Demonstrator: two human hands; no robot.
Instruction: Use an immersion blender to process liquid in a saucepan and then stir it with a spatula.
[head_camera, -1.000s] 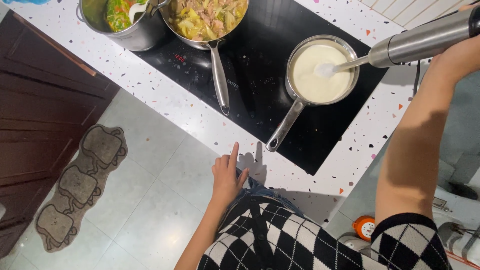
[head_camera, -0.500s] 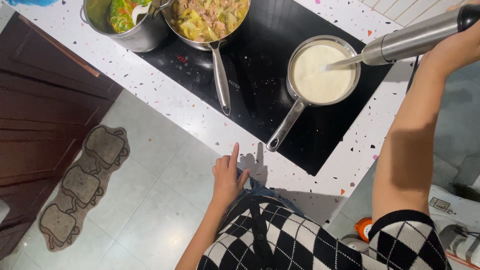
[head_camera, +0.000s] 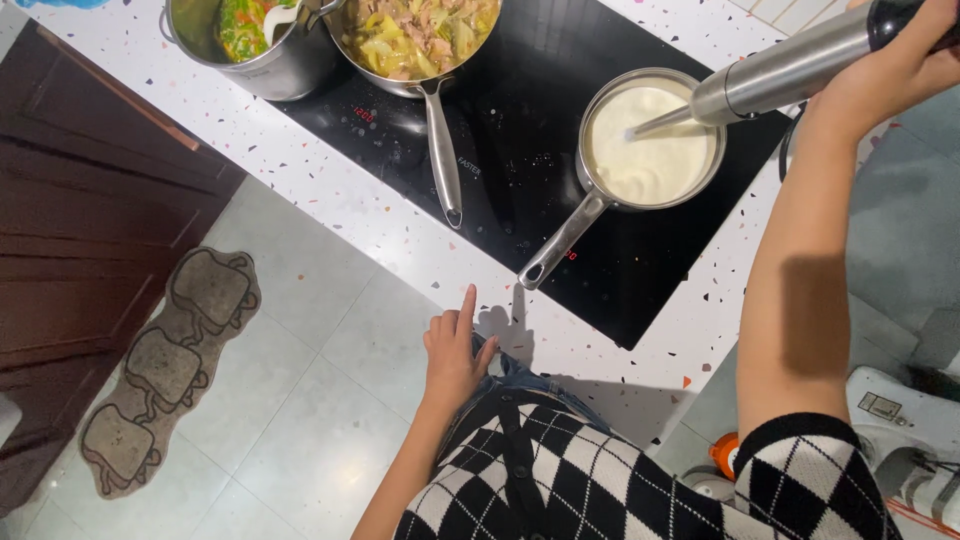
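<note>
My right hand (head_camera: 895, 65) grips a steel immersion blender (head_camera: 775, 72) at the upper right; its shaft slants down into the small saucepan (head_camera: 600, 195) of white creamy sauce (head_camera: 650, 150) on the black cooktop (head_camera: 500, 150). The saucepan's handle points toward me. My left hand (head_camera: 455, 350) rests with fingers apart at the front edge of the speckled white counter (head_camera: 330, 200), touching it and holding nothing.
A frying pan (head_camera: 440, 150) of chopped food and a steel pot (head_camera: 265, 55) with greens and a spoon sit at the back of the cooktop. Dark wooden cabinets (head_camera: 90, 220) stand to the left. A patterned mat (head_camera: 165, 365) lies on the grey tiled floor.
The blender has stayed in the sauce, its shaft shifting slightly within the saucepan. My left hand has not moved from the counter edge.
</note>
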